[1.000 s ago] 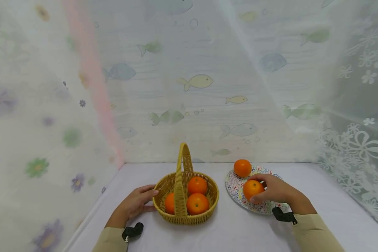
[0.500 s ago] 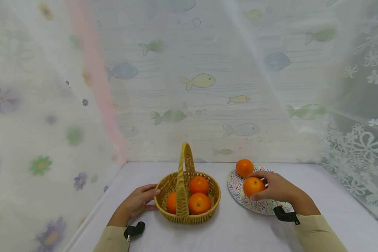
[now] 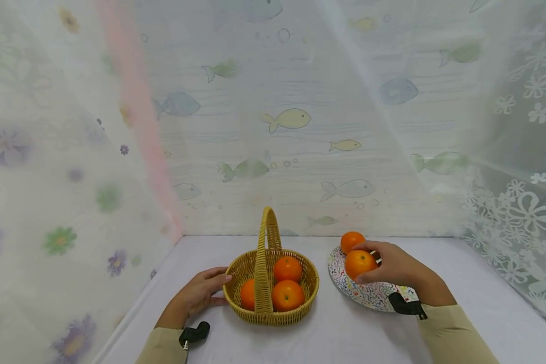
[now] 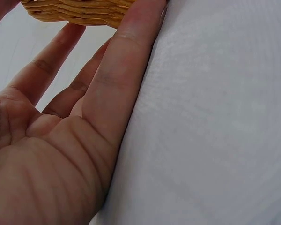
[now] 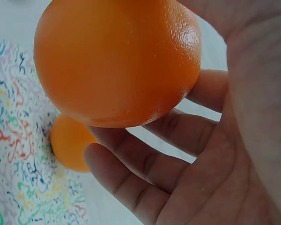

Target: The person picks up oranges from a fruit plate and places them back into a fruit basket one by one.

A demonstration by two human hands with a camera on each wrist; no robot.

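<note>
My right hand (image 3: 393, 265) grips an orange (image 3: 361, 265) between thumb and fingers, over the speckled multicoloured plate (image 3: 373, 298). In the right wrist view, the held orange (image 5: 117, 61) is raised off the plate (image 5: 18, 140). Another orange (image 3: 352, 241) sits at the plate's back left, partly behind the held one. My left hand (image 3: 200, 293) holds the left rim of a yellow wicker basket (image 3: 273, 317), thumb over the edge. In the left wrist view, the little-finger side of the hand (image 4: 61, 140) lies along the table. Inside the basket are three oranges (image 3: 288, 295).
The basket's tall arched handle (image 3: 261, 263) rises above the oranges. A white cloth (image 3: 327, 338) covers the table. Thin sheets printed with fish (image 3: 291, 119) and flowers hang behind and at both sides.
My right hand has lifted the orange up from the plate and shifted it slightly left. The left hand and the basket have stayed in place, apart from a slight camera shift.
</note>
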